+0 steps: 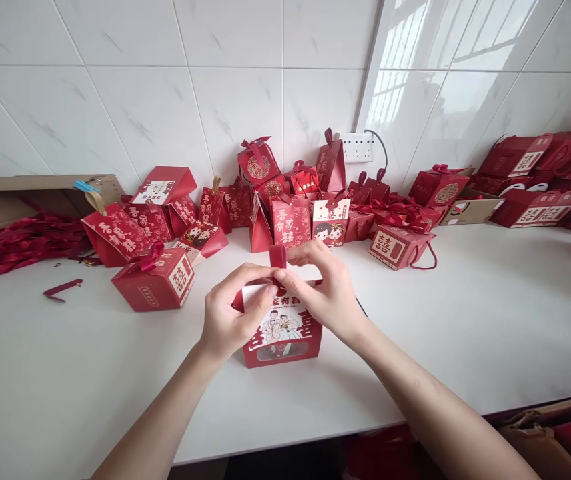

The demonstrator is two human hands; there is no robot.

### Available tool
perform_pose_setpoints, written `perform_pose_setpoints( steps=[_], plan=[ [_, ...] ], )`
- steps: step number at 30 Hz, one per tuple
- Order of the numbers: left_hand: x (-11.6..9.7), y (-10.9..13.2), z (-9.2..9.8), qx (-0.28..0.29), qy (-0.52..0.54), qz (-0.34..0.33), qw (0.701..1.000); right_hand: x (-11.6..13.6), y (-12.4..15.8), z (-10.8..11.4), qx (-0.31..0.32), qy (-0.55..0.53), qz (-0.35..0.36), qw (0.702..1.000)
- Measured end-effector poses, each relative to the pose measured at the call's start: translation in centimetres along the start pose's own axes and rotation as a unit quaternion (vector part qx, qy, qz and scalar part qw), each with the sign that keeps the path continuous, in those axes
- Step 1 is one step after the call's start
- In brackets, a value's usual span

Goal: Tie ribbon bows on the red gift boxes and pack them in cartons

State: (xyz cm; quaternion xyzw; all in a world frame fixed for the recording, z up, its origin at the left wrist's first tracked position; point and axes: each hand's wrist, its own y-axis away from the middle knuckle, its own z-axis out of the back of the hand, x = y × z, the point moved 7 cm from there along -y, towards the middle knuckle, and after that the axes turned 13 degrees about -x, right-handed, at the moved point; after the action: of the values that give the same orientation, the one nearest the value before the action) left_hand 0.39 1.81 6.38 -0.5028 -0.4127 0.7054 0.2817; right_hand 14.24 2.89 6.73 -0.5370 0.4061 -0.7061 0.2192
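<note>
Our table [440, 313] looks smooth, with a soft sheen. Between its front and back edges we see a box [313, 350] of smooth printed card, its clear window [293, 350] like shiny plastic, its ribbon loop [278, 256] satiny cloth. Towards the back left corner, we have glossy cloth ribbons [30, 245] and a matt cardboard carton [30, 202].
</note>
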Motion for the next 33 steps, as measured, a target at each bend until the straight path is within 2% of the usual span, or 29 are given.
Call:
perform_pose_setpoints(
  steps=[3, 8, 10, 13, 16, 19, 22, 25, 33],
  plan=[
    [-0.1, 0.1, 0.0, -0.006, -0.016, -0.010, 1.000, 0.4, -0.5, -0.3, 0.011, -0.066, -0.011, 0.998],
    [-0.1, 0.5, 0.6, -0.073, -0.038, -0.049, 0.995, -0.5, 0.2, -0.9, 0.008, -0.144, -0.088, 0.986],
    [-0.2, 0.5, 0.5, -0.064, -0.028, -0.062, 0.996, -0.8, 0.4, -1.0, 0.005, -0.159, -0.108, 0.981],
    [-0.7, 0.4, 0.0, -0.022, -0.018, -0.086, 0.996, -0.7, 0.3, -0.6, 0.000, -0.149, -0.101, 0.984],
    [-0.6, 0.2, 0.1, -0.018, -0.024, -0.077, 0.997, -0.3, 0.1, -0.2, 0.054, -0.104, -0.056, 0.992],
    [-0.5, 0.2, 0.1, -0.013, -0.018, -0.071, 0.997, 0.1, 0.4, 0.0, 0.103, -0.032, 0.036, 0.993],
    [-0.5, 0.3, 0.2, -0.013, -0.019, -0.076, 0.997, 0.3, 1.0, 0.2, 0.088, 0.013, 0.122, 0.989],
    [-0.5, 0.3, 0.2, -0.016, -0.034, -0.075, 0.996, 0.3, 1.5, 0.2, 0.058, 0.037, 0.172, 0.983],
    [-0.5, 0.3, 0.1, -0.012, -0.030, -0.075, 0.997, 0.8, 1.9, 0.2, 0.012, 0.070, 0.214, 0.974]
  ],
)
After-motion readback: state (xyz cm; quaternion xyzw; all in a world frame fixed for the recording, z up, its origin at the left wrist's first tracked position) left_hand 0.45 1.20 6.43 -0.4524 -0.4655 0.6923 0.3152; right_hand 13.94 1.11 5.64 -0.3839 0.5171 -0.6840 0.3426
